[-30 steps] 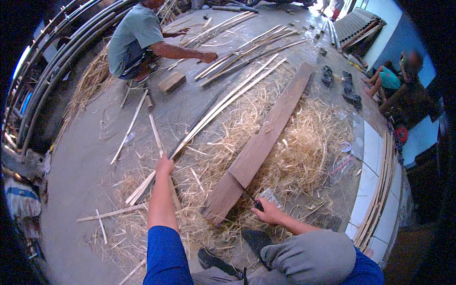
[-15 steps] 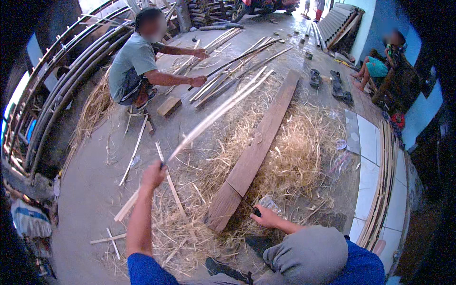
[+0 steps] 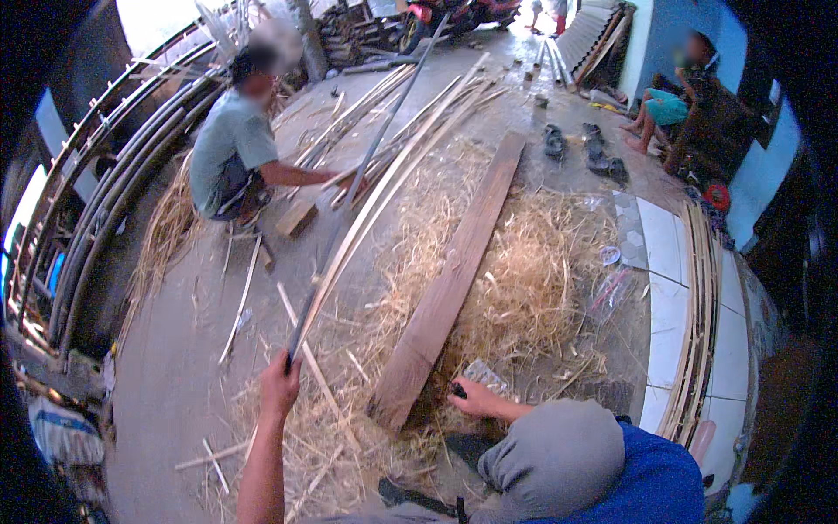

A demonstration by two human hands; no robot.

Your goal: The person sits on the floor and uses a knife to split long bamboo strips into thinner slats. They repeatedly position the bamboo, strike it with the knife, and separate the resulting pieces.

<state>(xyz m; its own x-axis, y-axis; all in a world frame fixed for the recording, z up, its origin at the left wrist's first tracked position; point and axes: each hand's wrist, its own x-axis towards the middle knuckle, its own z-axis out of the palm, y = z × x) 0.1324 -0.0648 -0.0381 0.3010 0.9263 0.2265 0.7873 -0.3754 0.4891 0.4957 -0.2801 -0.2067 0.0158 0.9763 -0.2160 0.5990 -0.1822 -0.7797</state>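
Note:
My left hand [image 3: 280, 384] is closed around the near end of long, thin bamboo strips. Pale strips [image 3: 384, 199] stretch from it up and away to the right, with a dark strip [image 3: 307, 306] beside them. Whether that dark strip is one piece with the long grey one by the co-worker's hand, I cannot tell. At the near end of a long brown plank [image 3: 458, 262], my right hand [image 3: 480, 400] grips a black-handled knife [image 3: 459, 390], its blade hard to make out now. Curly pale shavings [image 3: 537, 288] lie heaped on both sides of the plank.
A co-worker [image 3: 231, 148] squats at the left near a wooden block [image 3: 297, 219] and loose strips. Sandals [image 3: 602, 157] lie beyond the shavings. Bundled strips [image 3: 698, 323] rest along white tiles at the right, and a person [image 3: 668, 105] sits at the far right.
The strips in my left hand now point farther away, and a dark one shows beside them. My right hand and knife have drawn back off the plank. The co-worker's arm has lowered.

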